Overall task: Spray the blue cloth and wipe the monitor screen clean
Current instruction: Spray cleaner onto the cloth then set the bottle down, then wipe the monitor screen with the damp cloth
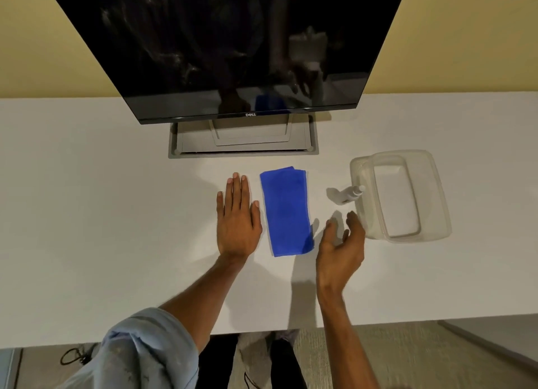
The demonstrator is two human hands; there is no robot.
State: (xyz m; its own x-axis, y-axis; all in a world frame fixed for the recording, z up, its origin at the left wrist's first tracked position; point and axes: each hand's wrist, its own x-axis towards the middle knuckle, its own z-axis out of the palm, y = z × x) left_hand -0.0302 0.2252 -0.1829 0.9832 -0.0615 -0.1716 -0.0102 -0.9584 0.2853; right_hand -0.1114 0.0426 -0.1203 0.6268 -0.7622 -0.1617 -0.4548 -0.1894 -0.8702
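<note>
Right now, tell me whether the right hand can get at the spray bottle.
Probably yes. The right hand is open, just short of the spray bottle, with bare desk between them. The clear tub stands right beside the bottle, not in the way.

We see a white desk (87, 213) bearing the monitor stand (244, 139) at the back. The folded blue cloth (286, 212) lies flat in the middle, our left hand (237, 216) pressed palm-down just beside it. To the right stand a small white spray bottle (349, 194) and a clear plastic container (401, 196).

Rolled light-blue sleeve (145, 339), bare forearms
</note>
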